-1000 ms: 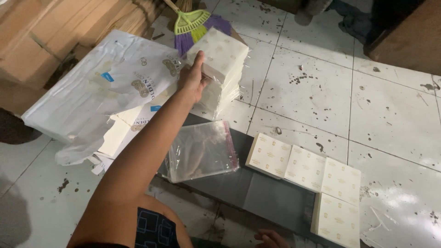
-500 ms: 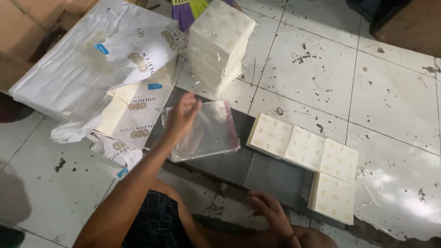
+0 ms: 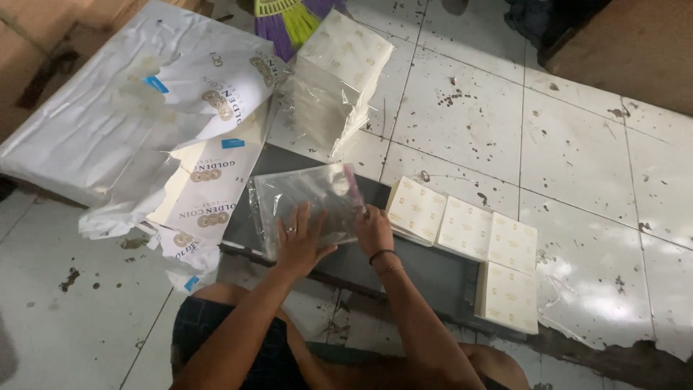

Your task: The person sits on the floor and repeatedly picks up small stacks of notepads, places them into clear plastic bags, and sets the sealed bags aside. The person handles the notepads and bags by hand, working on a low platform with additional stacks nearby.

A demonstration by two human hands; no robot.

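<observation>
Both hands rest on a stack of clear plastic bags (image 3: 309,206), which lies on a dark grey board (image 3: 426,271) set on the tiled floor (image 3: 577,159). Left hand (image 3: 299,242) lies flat on the near-left part of the stack, fingers spread, palm down w/ a ring on one finger; its grip is open, pressing rather than clasping. Right hand (image 3: 373,230) sits at the stack's near-right corner, fingers curled at the bags' edge; can't tell whether it actually pinches a bag. Dark bands on the right wrist.

Vs. half a sec ago: left hand was only reaching at the stack's far-left edge, now it's planted on top; right hand was low down near the board's front edge, well apart from the bags, now it touches them. A sec ago the left hand was up on the tall wrapped pile.

Just right of the bags, on the same board: cream printed cards (image 3: 465,227) laid in a row, plus another stack (image 3: 509,296) nearer the front. Behind the board, a tall pile of cream sheets in clear wrap (image 3: 336,79). To the left, a large white paper-wrapped pack (image 3: 108,123), torn open. Broom bristles, green and purple (image 3: 289,18), at the top. Floor tiles are white, stained and speckled.
</observation>
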